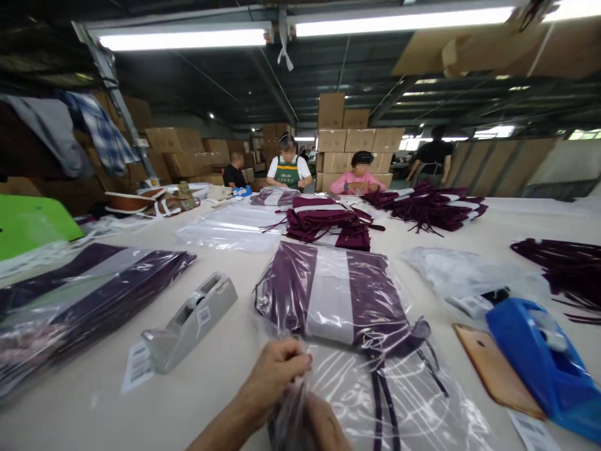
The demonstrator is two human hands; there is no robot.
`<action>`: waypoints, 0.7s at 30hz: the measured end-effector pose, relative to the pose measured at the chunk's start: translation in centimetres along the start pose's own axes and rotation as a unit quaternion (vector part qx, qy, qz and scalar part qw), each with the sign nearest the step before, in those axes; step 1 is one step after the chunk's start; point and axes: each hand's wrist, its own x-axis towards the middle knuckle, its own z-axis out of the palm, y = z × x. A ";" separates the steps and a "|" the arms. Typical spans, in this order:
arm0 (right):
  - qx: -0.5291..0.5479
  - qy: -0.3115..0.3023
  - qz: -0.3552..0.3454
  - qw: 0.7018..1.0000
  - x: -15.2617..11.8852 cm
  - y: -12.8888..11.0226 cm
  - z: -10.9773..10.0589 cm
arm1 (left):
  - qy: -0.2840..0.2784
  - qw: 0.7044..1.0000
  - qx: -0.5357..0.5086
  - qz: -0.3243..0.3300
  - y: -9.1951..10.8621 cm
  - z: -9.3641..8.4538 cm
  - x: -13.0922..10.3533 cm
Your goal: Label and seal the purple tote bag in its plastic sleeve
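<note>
In front of me lies a folded purple fabric bag [375,285] with a pale band around its middle, inside a clear plastic bag [342,388]. Dark straps hang from its lower right corner toward me, under the wrinkled film. My left hand [277,369] is closed, pinching the plastic near the purple bag's lower left corner. Low in the view, my right hand [326,423] is against the bunched plastic; film covers part of it and its fingers are hidden. A grey tape dispenser [201,322] stands left of the hands.
Wrapped purple bags [94,294] lie at left. Right are a blue tape dispenser [530,357], a phone-like orange slab [493,369] and crumpled plastic [469,269]. Purple bags [328,219] are piled beyond, near flat clear sleeves [230,225]. Co-workers sit across the table; cartons [347,141] rise behind.
</note>
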 end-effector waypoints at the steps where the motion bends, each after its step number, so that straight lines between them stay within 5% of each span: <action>1: 0.050 0.011 0.050 0.997 0.5 -0.1 -1.3 | -0.003 1.000 0.008 0.008 0.0 2.0 1.8; 3: 0.223 0.040 0.197 0.954 1.9 -0.5 -3.8 | 0.004 1.000 0.018 0.016 -1.1 5.1 4.7; 5: 0.373 0.096 0.311 0.869 3.4 -1.1 -5.9 | 0.010 0.999 0.029 0.027 -2.8 6.8 6.5; 7: 0.416 0.141 0.329 0.836 4.6 -1.9 -7.3 | 0.011 0.998 0.044 0.045 -4.2 7.3 7.4; 13: 0.172 0.130 0.236 0.947 6.4 -2.7 -8.0 | 0.003 0.979 0.121 0.163 -6.0 5.6 6.5; 16: 0.051 0.126 0.230 0.964 7.0 -2.5 -7.5 | 0.044 0.953 0.177 0.240 -6.8 3.6 6.3; 21: 0.021 0.114 0.203 0.972 7.8 -2.4 -7.8 | 0.097 0.827 0.402 0.382 -7.3 -0.2 7.7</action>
